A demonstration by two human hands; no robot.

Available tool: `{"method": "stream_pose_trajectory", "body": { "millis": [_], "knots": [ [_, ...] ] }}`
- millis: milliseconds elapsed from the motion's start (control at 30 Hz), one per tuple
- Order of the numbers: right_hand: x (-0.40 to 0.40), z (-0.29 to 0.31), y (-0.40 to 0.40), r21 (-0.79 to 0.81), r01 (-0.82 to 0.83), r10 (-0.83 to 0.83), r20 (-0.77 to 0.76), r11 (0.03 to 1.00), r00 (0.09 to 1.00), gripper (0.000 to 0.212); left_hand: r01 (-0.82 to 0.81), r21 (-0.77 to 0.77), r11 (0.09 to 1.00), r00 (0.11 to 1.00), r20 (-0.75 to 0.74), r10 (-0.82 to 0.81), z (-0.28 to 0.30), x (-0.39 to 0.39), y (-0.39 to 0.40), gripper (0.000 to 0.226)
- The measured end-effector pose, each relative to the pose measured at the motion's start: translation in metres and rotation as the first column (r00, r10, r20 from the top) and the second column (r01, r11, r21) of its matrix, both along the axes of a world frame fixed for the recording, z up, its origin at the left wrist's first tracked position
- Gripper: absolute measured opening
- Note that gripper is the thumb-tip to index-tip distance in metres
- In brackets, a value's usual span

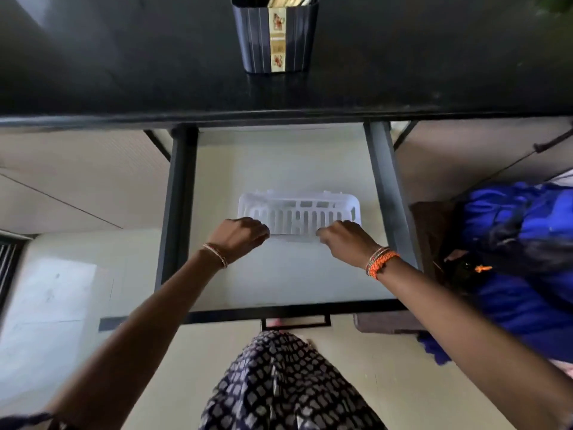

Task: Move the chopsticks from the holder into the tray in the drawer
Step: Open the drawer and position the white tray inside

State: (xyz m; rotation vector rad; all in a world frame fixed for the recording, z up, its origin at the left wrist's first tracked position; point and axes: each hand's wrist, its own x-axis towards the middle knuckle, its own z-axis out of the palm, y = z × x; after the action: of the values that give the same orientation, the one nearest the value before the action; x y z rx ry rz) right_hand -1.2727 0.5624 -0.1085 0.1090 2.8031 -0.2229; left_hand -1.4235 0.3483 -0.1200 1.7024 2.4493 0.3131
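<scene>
While both hands (240, 235) (345, 240) grip its near edge, the tray (299, 214) sits mid-drawer (183, 193).

Dark desk (124, 72) bearing holder (276, 38), drawer (279, 274) holding tray (297, 212)

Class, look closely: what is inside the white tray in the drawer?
Nothing shows inside the tray. Its near edge is covered by the left hand and right hand gripping it.

Person is wearing a thin beaded bangle (216, 254) at the left wrist, orange braided bracelets (380, 261) at the right, and a dark garment with pale diamond print (279, 383).
</scene>
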Motion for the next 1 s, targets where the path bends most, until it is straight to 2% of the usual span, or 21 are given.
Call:
{"method": "stream_pose_trajectory", "body": {
  "millis": [100, 167, 400, 533, 600, 633, 733, 800, 867, 933, 1000],
  "knots": [
    [0.009, -0.003, -0.013, -0.015, -0.029, 0.029, 0.062, 0.999, 0.998, 0.020, -0.054, -0.182, 0.982, 0.993, 0.098, 0.072, -0.009, 0.014, -0.012, 0.021],
    [0.013, -0.003, -0.022, 0.003, -0.040, 0.039, 0.082, 0.999, 0.996, 0.019, -0.064, -0.245, 0.967, 0.987, 0.124, 0.097, -0.011, 0.023, -0.018, 0.021],
    [0.020, -0.007, -0.038, 0.047, 0.024, -0.028, 0.087, 0.999, 0.996, 0.021, -0.079, -0.313, 0.946, 0.976, 0.166, 0.137, -0.010, 0.037, -0.024, 0.021],
    [0.017, -0.007, -0.037, -0.019, 0.056, -0.051, 0.202, 0.998, 0.978, 0.019, -0.098, -0.326, 0.940, 0.955, 0.235, 0.181, -0.006, 0.039, -0.019, 0.019],
    [0.006, 0.004, -0.028, -0.057, 0.075, -0.059, 0.248, 0.996, 0.967, 0.027, -0.127, -0.272, 0.954, 0.947, 0.254, 0.199, 0.009, 0.026, -0.014, 0.025],
    [-0.005, 0.017, -0.021, -0.072, 0.085, -0.067, 0.222, 0.994, 0.973, 0.032, -0.156, -0.215, 0.964, 0.943, 0.257, 0.210, 0.022, 0.012, -0.007, 0.027],
    [-0.060, 0.068, 0.011, -0.158, 0.145, -0.153, -0.041, 0.977, 0.987, 0.026, -0.253, 0.021, 0.967, 0.944, 0.224, 0.242, 0.071, -0.047, 0.027, 0.017],
    [-0.101, 0.107, 0.030, -0.292, 0.214, -0.300, -0.294, 0.932, 0.907, 0.021, -0.347, 0.189, 0.919, 0.929, 0.202, 0.310, 0.110, -0.084, 0.056, 0.014],
    [-0.140, 0.140, 0.050, -0.502, 0.258, -0.516, -0.485, 0.826, 0.706, 0.020, -0.426, 0.338, 0.839, 0.903, 0.215, 0.372, 0.145, -0.118, 0.086, 0.017],
    [-0.173, 0.165, 0.070, -0.655, 0.255, -0.683, -0.559, 0.711, 0.470, 0.018, -0.428, 0.445, 0.787, 0.904, 0.192, 0.383, 0.171, -0.145, 0.111, 0.021],
    [-0.205, 0.183, 0.092, -0.773, 0.267, -0.811, -0.497, 0.576, 0.309, 0.018, -0.396, 0.504, 0.768, 0.915, 0.150, 0.374, 0.187, -0.169, 0.134, 0.023]
  ]
}}
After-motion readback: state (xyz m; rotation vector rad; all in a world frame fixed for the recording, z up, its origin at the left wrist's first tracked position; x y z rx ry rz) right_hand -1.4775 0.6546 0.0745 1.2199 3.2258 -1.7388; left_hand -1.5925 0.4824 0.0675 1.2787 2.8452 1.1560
